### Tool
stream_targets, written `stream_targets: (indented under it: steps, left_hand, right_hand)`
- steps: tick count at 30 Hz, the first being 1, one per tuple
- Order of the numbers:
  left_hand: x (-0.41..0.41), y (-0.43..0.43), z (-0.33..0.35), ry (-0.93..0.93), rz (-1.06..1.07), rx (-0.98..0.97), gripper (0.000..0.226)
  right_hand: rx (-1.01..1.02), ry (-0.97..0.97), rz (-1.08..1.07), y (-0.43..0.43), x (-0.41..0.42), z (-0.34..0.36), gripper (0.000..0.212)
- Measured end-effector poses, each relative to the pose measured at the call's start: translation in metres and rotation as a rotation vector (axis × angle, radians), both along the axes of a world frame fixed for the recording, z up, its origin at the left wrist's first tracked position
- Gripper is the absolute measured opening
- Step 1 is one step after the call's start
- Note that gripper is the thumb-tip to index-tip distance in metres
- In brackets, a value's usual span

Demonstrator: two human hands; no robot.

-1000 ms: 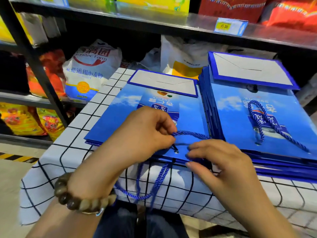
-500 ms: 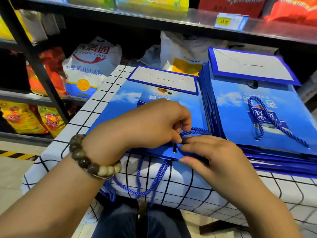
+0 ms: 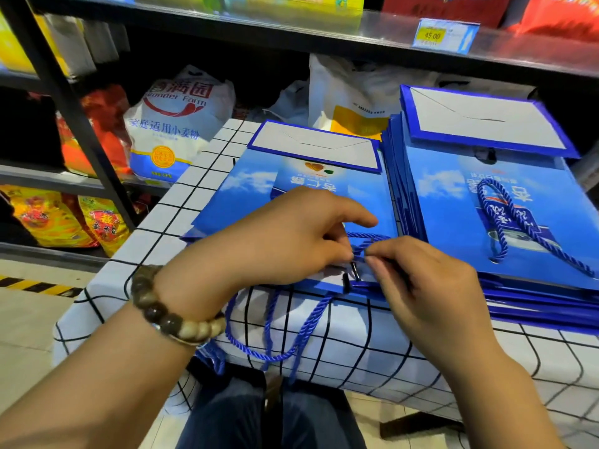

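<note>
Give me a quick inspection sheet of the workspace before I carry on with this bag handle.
Surface: table under a white cloth with a black grid.
Job's things: flat blue bag under the hands; blue cord at its near edge, loops hanging over the table's front.
Clutter: stack of blue bags on the right.
Grippers: left hand and right hand both pinch the blue cord.
Cables: nothing seen.
Surroundings: shelves with flour bag, snack packs, price tag.
</note>
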State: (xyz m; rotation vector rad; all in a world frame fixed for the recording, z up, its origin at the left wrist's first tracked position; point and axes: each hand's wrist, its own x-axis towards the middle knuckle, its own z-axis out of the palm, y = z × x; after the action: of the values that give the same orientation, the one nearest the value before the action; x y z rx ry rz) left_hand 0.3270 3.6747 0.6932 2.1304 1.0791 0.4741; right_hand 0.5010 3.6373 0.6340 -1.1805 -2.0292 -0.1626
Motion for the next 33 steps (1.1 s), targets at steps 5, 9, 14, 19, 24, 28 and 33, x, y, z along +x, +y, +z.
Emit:
stream_targets:
  steps: [5,9,14,19,24,28,33]
  left_hand:
    - [0.003,0.007,-0.005,0.022,0.061,-0.019,0.038]
    - [0.004,0.010,-0.001,-0.022,0.050,-0.102,0.029]
    - [-0.004,0.010,-0.002,-0.150,0.052,-0.314,0.022]
    - [-0.008,0.003,-0.003,-0.208,0.036,-0.259,0.028]
    - [-0.008,-0.013,-0.008,-0.053,0.127,0.221,0.026]
    - [-0.007,-0.012,-0.009,-0.069,0.215,0.242,0.021]
    - [0.000,-0.014,-0.002,-0.088,0.078,-0.108,0.023]
  right_hand:
    - [0.062,-0.204,0.113,0.004,0.004,0.003,0.011]
    - [0.152,-0.257,0.092,0.007,0.002,0.004,0.012]
    - [0.245,-0.176,0.127,0.004,-0.001,-0.011,0.014]
    - [-0.046,0.189,0.151,-0.002,-0.006,-0.013,0.008]
    - [0.261,0.119,0.086,-0.005,-0.004,-0.024,0.013]
    - [0.349,0.162,0.088,-0.008,-0.004,-0.029,0.024]
    - [0.291,0.206,0.070,-0.006,-0.006,-0.026,0.036]
